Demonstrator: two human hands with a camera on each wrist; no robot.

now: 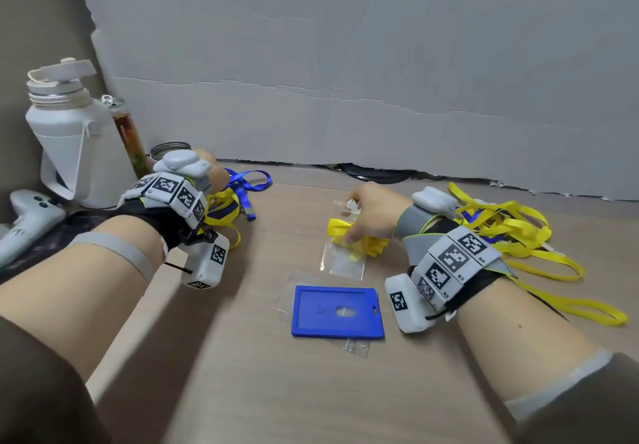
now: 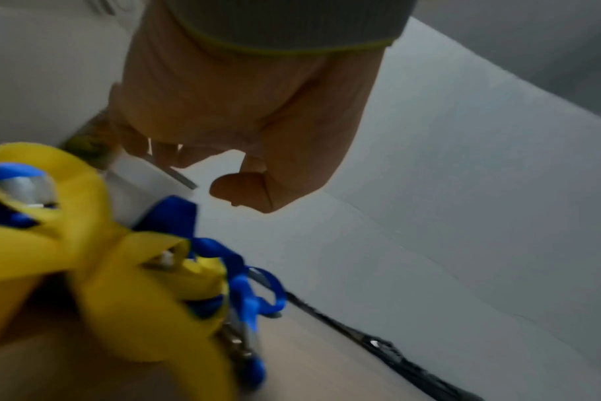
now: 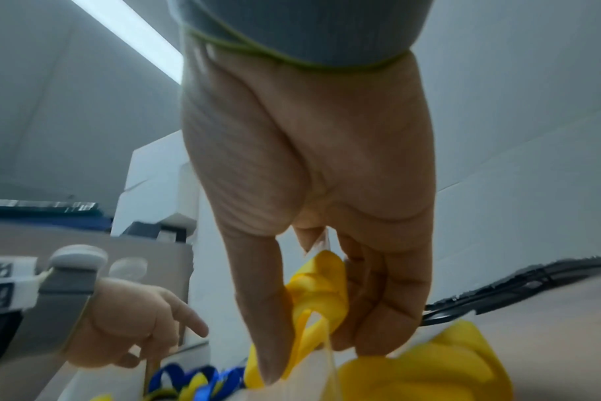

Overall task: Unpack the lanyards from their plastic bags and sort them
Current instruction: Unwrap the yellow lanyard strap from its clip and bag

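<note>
Left hand (image 1: 216,175) fingers behind wrist rig; blurred lanyards (image 2: 120,271) in left wrist view

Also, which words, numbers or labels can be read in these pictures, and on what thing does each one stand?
"R4", "R3", "R2": small labels beside the square markers on the right wrist band.
Left wrist band: label too small to read.
Drink can: print blurred.
Controller: mark unreadable.
</note>
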